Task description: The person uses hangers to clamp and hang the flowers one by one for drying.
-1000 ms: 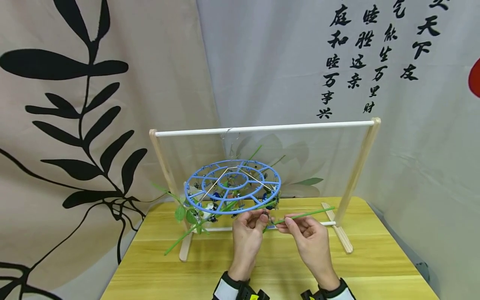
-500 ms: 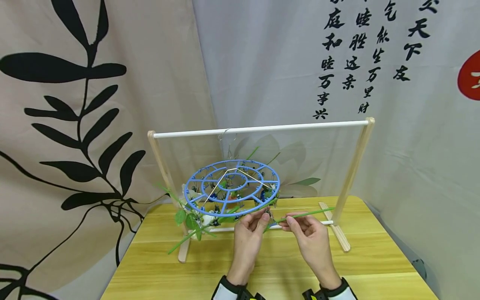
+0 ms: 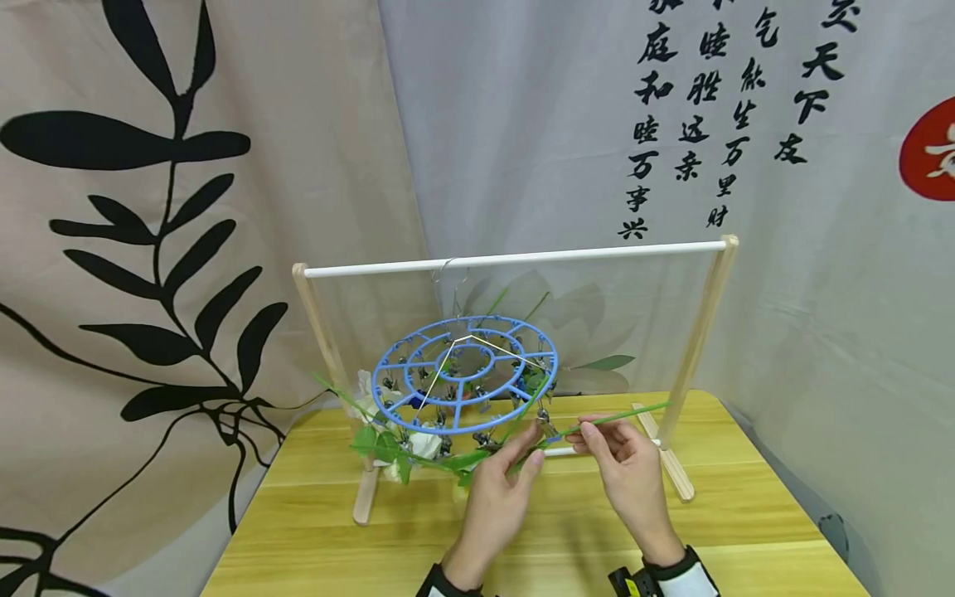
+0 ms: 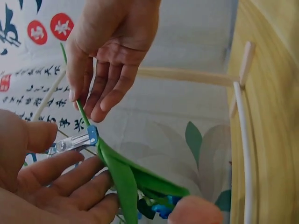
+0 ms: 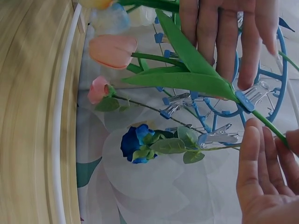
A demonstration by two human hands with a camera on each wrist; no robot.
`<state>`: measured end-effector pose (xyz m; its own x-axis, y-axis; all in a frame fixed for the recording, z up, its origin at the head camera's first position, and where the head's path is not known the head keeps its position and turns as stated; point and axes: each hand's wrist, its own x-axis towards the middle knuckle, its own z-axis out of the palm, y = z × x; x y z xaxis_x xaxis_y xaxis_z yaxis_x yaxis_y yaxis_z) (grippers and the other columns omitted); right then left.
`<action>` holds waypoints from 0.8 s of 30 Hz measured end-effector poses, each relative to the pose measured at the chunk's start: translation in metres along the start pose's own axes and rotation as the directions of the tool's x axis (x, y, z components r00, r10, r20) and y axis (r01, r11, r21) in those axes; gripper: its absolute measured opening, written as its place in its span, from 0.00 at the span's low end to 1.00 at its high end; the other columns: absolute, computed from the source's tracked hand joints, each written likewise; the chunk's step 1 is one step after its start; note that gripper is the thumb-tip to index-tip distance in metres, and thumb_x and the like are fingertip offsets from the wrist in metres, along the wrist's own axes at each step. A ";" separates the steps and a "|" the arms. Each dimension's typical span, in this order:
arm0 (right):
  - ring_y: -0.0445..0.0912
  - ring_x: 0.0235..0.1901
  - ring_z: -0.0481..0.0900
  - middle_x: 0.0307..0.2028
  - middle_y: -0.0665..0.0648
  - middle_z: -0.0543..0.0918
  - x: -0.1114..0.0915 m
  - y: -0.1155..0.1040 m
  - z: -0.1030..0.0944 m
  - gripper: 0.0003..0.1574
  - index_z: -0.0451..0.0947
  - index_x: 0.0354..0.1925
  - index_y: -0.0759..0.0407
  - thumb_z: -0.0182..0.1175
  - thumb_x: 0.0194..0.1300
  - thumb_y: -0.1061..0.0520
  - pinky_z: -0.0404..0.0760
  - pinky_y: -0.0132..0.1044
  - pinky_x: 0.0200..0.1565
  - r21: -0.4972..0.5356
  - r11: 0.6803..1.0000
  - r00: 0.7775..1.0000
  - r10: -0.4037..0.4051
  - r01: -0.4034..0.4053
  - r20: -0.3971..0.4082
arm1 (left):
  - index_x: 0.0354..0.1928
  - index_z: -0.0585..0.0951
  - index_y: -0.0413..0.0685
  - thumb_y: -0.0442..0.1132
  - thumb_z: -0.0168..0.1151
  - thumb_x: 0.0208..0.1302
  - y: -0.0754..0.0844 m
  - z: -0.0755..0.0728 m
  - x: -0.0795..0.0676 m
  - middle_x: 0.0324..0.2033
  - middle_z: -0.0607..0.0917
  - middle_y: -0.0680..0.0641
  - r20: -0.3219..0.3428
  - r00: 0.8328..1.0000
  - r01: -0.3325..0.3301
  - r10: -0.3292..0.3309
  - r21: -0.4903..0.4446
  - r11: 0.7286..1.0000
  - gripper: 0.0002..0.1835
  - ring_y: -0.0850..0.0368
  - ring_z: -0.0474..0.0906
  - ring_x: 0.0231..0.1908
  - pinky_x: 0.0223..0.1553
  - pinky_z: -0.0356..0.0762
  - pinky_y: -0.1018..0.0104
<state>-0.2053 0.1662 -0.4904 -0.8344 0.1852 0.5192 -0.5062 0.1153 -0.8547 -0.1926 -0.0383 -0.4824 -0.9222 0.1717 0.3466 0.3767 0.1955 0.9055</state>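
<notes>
A blue round clip hanger (image 3: 455, 430) hangs over the table with artificial flowers clipped below it. My right hand (image 3: 630, 481) pinches a green tulip stem (image 3: 645, 410) between thumb and fingers, near its bare end. A metal clip with blue tips (image 5: 257, 92) grips this stem just above its long green leaves (image 5: 187, 81). Close by the clip, my left hand (image 3: 496, 502) has its fingers spread and its thumb apart, with nothing pinched. A peach tulip (image 5: 112, 51), a pink bud (image 5: 98, 90) and a blue rose (image 5: 136, 143) show beside the leaves in the right wrist view.
A wooden stand with a white top bar (image 3: 582, 254) carries the hanger by a wire hook. Its feet rest on the wooden table (image 3: 313, 547), and a white lower bar (image 5: 63, 107) joins them. Behind hangs a printed cloth (image 3: 821, 315). White flowers (image 3: 427, 445) hang at the left.
My left thumb and fingers have come off the clip and spread, the hand shifting slightly down. The hanger has turned a little and its flowers have swung. My right hand keeps the stem.
</notes>
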 end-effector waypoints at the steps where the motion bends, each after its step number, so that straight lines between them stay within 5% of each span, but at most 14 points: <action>1: 0.47 0.41 0.99 0.46 0.71 0.95 0.001 0.001 -0.001 0.11 0.85 0.58 0.75 0.65 0.87 0.66 0.98 0.38 0.47 -0.004 1.000 1.000 -0.001 0.001 -0.001 | 0.82 0.81 0.52 0.48 0.67 0.89 0.000 -0.001 -0.001 0.78 0.86 0.48 0.014 1.000 -0.002 0.002 0.029 1.000 0.27 0.53 0.96 0.49 0.69 0.91 0.59; 4: 0.44 0.41 0.98 0.47 0.71 0.94 0.003 0.003 -0.004 0.10 0.86 0.58 0.75 0.65 0.88 0.66 0.98 0.37 0.48 -0.013 1.000 1.000 -0.012 0.012 0.000 | 0.83 0.81 0.59 0.51 0.68 0.88 -0.001 -0.005 -0.006 0.79 0.85 0.48 0.058 0.998 -0.001 -0.004 0.097 0.995 0.28 0.67 0.73 0.19 0.44 0.86 0.67; 5: 0.44 0.42 0.98 0.47 0.71 0.94 0.003 0.004 -0.005 0.10 0.86 0.57 0.75 0.65 0.88 0.66 0.98 0.37 0.48 -0.016 1.000 1.000 -0.017 0.017 0.001 | 0.84 0.80 0.60 0.52 0.67 0.88 -0.002 -0.006 -0.008 0.71 0.91 0.44 0.083 0.997 0.000 -0.008 0.101 0.995 0.28 0.69 0.62 0.16 0.35 0.79 0.69; 7: 0.43 0.42 0.98 0.47 0.70 0.95 0.004 0.006 -0.007 0.09 0.86 0.56 0.73 0.64 0.88 0.66 0.98 0.36 0.48 -0.026 0.999 1.000 -0.026 0.026 0.004 | 0.85 0.78 0.63 0.52 0.66 0.89 -0.003 -0.009 -0.013 0.49 0.97 0.41 0.132 0.991 -0.007 -0.009 0.115 0.993 0.29 0.73 0.59 0.14 0.26 0.70 0.73; 9: 0.44 0.42 0.98 0.47 0.68 0.95 0.005 0.007 -0.010 0.08 0.86 0.55 0.72 0.64 0.88 0.67 0.98 0.36 0.48 -0.033 0.999 0.999 -0.036 0.037 0.010 | 0.87 0.76 0.65 0.53 0.64 0.91 -0.005 -0.011 -0.017 0.47 0.96 0.44 0.176 0.984 -0.023 0.000 0.126 0.992 0.29 0.73 0.59 0.14 0.22 0.68 0.74; 11: 0.45 0.42 0.98 0.46 0.63 0.96 0.006 0.009 -0.013 0.06 0.86 0.54 0.70 0.64 0.88 0.67 0.98 0.37 0.47 -0.036 0.998 0.999 -0.042 0.042 0.011 | 0.89 0.74 0.66 0.54 0.60 0.93 -0.006 -0.012 -0.022 0.51 0.96 0.47 0.223 0.974 -0.062 0.027 0.152 0.986 0.29 0.70 0.83 0.25 0.31 0.87 0.71; 13: 0.45 0.42 0.98 0.45 0.58 0.97 0.007 0.009 -0.015 0.06 0.86 0.55 0.70 0.64 0.87 0.67 0.98 0.37 0.47 -0.036 0.998 0.999 -0.047 0.048 0.018 | 0.90 0.72 0.65 0.53 0.58 0.94 -0.007 -0.014 -0.027 0.77 0.87 0.50 0.255 0.965 -0.112 0.067 0.168 0.979 0.29 0.56 0.96 0.51 0.59 0.96 0.57; 16: 0.44 0.43 0.98 0.45 0.58 0.97 0.006 0.010 -0.018 0.07 0.86 0.56 0.71 0.64 0.88 0.67 0.98 0.38 0.47 -0.035 0.998 0.998 -0.049 0.050 0.029 | 0.91 0.70 0.62 0.51 0.55 0.95 -0.010 -0.016 -0.033 0.88 0.70 0.49 0.293 0.947 -0.186 0.127 0.182 0.966 0.29 0.40 0.72 0.86 0.87 0.69 0.37; 24: 0.41 0.44 0.98 0.48 0.73 0.95 0.008 0.010 -0.021 0.11 0.85 0.60 0.73 0.63 0.89 0.66 0.98 0.39 0.48 -0.046 0.998 0.998 -0.037 0.039 0.041 | 0.89 0.73 0.60 0.49 0.56 0.95 -0.015 -0.024 -0.043 0.86 0.76 0.50 0.358 0.921 -0.232 0.151 0.194 0.953 0.28 0.41 0.75 0.85 0.86 0.72 0.37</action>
<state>-0.2125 0.1893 -0.4952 -0.8230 0.1408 0.5503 -0.5281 0.1672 -0.8326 -0.1609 -0.0715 -0.5049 -0.7612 0.5337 0.3684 0.5898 0.3335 0.7355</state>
